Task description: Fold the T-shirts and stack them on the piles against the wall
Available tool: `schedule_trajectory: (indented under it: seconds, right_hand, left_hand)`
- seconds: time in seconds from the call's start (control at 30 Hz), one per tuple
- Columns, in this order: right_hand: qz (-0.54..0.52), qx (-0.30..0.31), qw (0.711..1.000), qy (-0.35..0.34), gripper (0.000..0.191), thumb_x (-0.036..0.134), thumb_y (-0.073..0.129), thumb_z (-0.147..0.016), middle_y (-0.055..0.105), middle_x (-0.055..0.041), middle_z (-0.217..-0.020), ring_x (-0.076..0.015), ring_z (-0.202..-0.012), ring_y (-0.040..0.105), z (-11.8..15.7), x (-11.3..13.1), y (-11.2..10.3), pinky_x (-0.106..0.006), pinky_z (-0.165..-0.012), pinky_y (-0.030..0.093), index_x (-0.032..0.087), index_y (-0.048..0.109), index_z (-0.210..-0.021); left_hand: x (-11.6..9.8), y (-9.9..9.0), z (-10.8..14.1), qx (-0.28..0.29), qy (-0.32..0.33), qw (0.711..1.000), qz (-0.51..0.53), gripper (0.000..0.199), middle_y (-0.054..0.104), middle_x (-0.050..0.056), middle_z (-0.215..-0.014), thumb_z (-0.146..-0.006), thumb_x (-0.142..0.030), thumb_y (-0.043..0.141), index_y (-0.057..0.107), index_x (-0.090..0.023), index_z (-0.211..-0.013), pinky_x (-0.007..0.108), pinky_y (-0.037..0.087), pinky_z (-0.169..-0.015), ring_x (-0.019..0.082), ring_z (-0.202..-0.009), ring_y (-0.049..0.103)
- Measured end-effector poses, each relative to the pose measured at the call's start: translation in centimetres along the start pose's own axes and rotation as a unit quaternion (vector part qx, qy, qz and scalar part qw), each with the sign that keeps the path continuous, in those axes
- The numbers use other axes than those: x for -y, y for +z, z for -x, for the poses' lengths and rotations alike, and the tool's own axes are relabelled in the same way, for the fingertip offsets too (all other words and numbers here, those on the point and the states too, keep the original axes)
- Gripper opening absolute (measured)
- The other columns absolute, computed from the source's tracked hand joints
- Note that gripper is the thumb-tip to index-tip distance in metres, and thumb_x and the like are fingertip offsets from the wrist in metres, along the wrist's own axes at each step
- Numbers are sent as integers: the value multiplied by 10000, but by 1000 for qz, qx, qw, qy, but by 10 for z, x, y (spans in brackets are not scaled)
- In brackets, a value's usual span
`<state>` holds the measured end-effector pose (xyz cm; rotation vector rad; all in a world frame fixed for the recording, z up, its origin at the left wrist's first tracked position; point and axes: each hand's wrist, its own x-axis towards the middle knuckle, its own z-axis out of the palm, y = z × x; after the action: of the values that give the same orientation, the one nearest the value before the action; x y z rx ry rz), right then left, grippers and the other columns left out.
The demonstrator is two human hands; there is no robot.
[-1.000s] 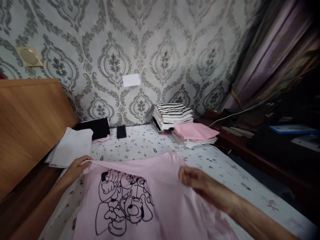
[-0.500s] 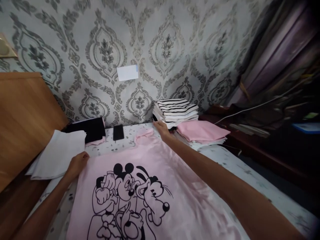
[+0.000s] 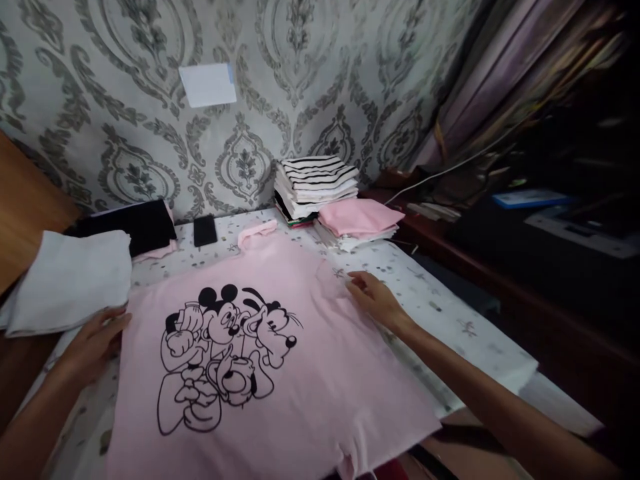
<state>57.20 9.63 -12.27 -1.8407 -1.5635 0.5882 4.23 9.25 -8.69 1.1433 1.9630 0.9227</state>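
Pink shirt (image 3: 305,373) spread on patterned sheet (image 3: 440,300); creasing risk.
Left hand (image 3: 100,340) at its left edge, right hand (image 3: 374,297) at right edge; can't tell either grip. Uneven tugging could bunch it.

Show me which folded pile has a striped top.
The tall pile beside the pink-topped one: black stripes cross its white top, and no other pile shows stripes.
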Motion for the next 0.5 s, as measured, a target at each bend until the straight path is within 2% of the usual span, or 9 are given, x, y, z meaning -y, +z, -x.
schedule_trajectory:
  seconds: [0.13,0.2,0.27,0.33,0.4,0.5]
  right_hand:
    - [-70,29,996,47,526,580,557,-851,671,-82,-905,-231,-797,640,71,-4,-18,-358,-690,531,189,597,-1201]
    - [-109,45,990,75,588,619,588,-829,689,-98,-968,-264,-885,659,102,4,-22,-375,-728,553,207,582,-1247]
    - [-161,70,978,114,627,636,630,-794,700,-116,-1050,-296,-968,664,127,14,-23,-394,-773,569,207,592,-1250]
    - [-223,118,954,159,623,634,682,-748,712,-115,-1064,-308,-975,672,143,23,-25,-401,-782,579,197,633,-1189]
    - [-281,177,922,201,581,624,752,-676,732,-95,-945,-295,-880,687,152,30,-28,-390,-741,584,180,687,-1044]
    - [-337,222,879,254,515,610,812,-603,700,-59,-728,-223,-667,654,158,33,-33,-333,-612,557,157,699,-821]
  left_hand:
    - [1,-2,48,83,-134,984,84,578,748,17,-832,-487,-495,875,575,-230,-903,271,594,-678,240,-845,725]
    - [1,-1,70,129,-165,975,80,560,768,31,-908,-438,-468,909,626,-233,-860,292,606,-712,267,-889,728]
    - [2,0,87,182,-186,963,72,523,777,42,-890,-403,-427,926,669,-233,-815,340,616,-741,308,-889,732]
    - [4,0,96,213,-193,955,70,496,778,56,-845,-394,-406,927,690,-226,-791,379,620,-750,336,-871,736]
    - [4,-2,97,184,-192,961,78,503,775,60,-800,-384,-407,924,685,-215,-783,370,623,-703,325,-818,740]
    - [1,-6,91,77,-181,975,107,556,760,20,-717,-308,-322,922,655,-206,-781,268,588,-553,235,-659,716]
